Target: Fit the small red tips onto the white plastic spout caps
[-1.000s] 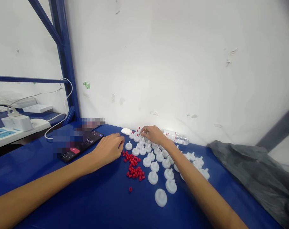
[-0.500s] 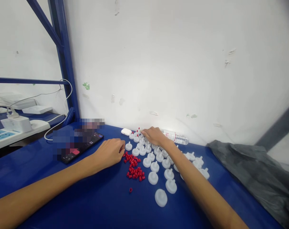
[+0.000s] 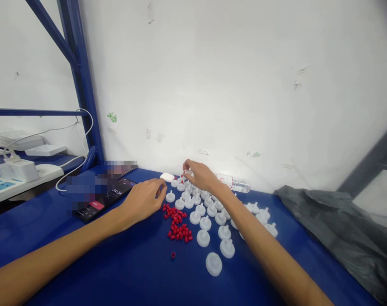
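My left hand (image 3: 146,196) is closed in a loose pinch just above the edge of a pile of small red caps (image 3: 180,231). Whatever its fingertips may hold is hidden. At the back of the group of white round plastic pieces with a stem (image 3: 203,238), my right hand (image 3: 200,174) has thumb and forefinger apart. A red cap (image 3: 184,172) shows in the gap between those fingers, on or near a stem. Close by, a few white pieces carry red caps on their stems (image 3: 181,186). One loose red cap (image 3: 173,255) lies apart, nearer me.
A phone (image 3: 109,197) lies left of my left hand, beside a blurred patch. Along the wall are a white case (image 3: 167,177) and a clear plastic bottle (image 3: 240,184). Dark grey sheeting (image 3: 327,221) covers the right side. A power strip (image 3: 46,174) stands far left.
My right hand has lifted slightly and its thumb and forefinger have parted. My left hand's fingers have loosened a little near the red caps. The view has shifted slightly.
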{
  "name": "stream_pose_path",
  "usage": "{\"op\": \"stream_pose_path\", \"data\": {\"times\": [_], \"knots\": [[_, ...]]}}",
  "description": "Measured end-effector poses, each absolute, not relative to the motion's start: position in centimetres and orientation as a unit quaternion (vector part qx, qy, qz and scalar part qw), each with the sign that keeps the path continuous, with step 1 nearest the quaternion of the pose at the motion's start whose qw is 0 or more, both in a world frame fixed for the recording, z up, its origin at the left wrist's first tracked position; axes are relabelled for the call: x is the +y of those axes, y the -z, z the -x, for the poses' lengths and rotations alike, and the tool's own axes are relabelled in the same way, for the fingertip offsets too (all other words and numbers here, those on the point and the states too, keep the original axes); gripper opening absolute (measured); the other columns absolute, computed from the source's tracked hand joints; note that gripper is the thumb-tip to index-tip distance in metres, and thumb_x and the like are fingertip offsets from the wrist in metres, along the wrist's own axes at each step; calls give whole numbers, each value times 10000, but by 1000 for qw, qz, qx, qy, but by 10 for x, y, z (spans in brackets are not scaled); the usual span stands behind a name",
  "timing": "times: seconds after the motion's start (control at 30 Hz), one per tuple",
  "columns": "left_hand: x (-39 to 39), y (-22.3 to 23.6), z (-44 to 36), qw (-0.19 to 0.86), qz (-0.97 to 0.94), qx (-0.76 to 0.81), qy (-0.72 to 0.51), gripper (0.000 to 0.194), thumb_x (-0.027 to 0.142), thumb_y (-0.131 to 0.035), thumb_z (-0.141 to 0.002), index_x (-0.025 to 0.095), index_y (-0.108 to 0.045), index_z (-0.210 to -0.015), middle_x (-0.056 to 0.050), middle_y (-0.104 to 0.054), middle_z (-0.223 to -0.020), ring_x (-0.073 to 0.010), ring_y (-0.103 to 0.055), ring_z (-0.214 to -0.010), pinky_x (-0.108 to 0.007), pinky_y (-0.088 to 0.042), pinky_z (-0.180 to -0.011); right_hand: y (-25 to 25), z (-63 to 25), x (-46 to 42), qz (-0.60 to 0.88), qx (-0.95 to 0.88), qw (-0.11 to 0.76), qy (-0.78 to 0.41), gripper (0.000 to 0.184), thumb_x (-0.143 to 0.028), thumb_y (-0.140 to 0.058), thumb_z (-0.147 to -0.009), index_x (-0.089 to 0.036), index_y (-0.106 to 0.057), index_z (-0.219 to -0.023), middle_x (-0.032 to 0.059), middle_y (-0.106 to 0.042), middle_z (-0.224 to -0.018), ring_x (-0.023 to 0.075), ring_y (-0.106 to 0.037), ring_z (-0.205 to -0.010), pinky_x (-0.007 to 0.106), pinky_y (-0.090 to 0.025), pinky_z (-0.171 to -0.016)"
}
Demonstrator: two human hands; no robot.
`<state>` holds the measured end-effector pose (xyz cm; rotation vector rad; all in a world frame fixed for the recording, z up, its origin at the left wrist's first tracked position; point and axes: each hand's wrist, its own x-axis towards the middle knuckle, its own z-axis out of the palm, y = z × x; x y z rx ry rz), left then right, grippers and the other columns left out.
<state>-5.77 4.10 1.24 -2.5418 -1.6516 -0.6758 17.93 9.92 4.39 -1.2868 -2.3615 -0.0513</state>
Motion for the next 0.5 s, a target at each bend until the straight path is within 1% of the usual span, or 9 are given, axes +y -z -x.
{"op": "stream_pose_path", "data": {"times": [0.03,0.1,0.13,0.17,0.23,0.3,0.4,0.5], "knots": [[41,-13,58,19,813,-535,229,240,345,-431,-1032,246,-629,-1127,-46,-762,-919,-271,-727,-793,-345,-428,-673,-45,-175,98,449,-865,224,-2,226,-218,-635,-966,-229,-554,-1177,61,-736,-1154,214,-688,-1021,330,-476,-860],[43,-13,59,22,803,-543,245,355,409,-391,-1060,239,-512,-1347,-64,-761,-1034,-275,-735,-789,-353,-445,-671,-48,-164,93,413,-882,221,-46,346,-221,-711,-912,-253,-517,-1196,23,-760,-1114,191,-699,-979,304,-481,-834],[44,-13,59,23,800,-546,248,403,440,-370,-1070,234,-461,-1405,-80,-754,-1089,-283,-740,-796,-358,-453,-669,-50,-158,90,395,-890,219,-67,400,-215,-737,-889,-264,-501,-1207,6,-771,-1104,179,-704,-952,293,-486,-822],[45,-13,60,23,798,-548,248,425,461,-351,-1078,230,-442,-1423,-96,-746,-1136,-292,-747,-817,-362,-460,-671,-52,-152,86,378,-896,216,-86,445,-207,-755,-870,-275,-487,-1218,-8,-779,-1100,167,-707,-923,283,-490,-808],[47,-11,61,21,800,-550,241,412,466,-323,-1089,229,-483,-1385,-115,-736,-1178,-308,-754,-882,-364,-472,-684,-55,-140,77,350,-905,212,-114,485,-190,-756,-860,-293,-467,-1236,-24,-790,-1094,154,-708,-890,273,-496,-794],[49,-11,63,21,801,-552,233,389,435,-308,-1095,234,-528,-1344,-122,-742,-1152,-317,-750,-915,-361,-473,-690,-57,-131,70,333,-910,211,-128,485,-182,-749,-866,-302,-462,-1240,-35,-799,-1041,159,-704,-881,275,-495,-794],[49,-12,64,25,796,-558,233,398,407,-308,-1087,235,-544,-1357,-155,-743,-1141,-338,-731,-894,-374,-459,-684,-58,-127,65,326,-911,216,-133,462,-201,-745,-885,-304,-462,-1235,-41,-807,-988,165,-693,-868,282,-486,-807],[48,-15,64,13,802,-543,250,378,414,-335,-1070,235,-623,-1239,-152,-752,-1097,-330,-710,-862,-378,-443,-697,-59,-131,66,329,-908,225,-128,418,-236,-718,-917,-307,-452,-1232,-37,-814,-1038,154,-671,-854,274,-477,-797]]}}
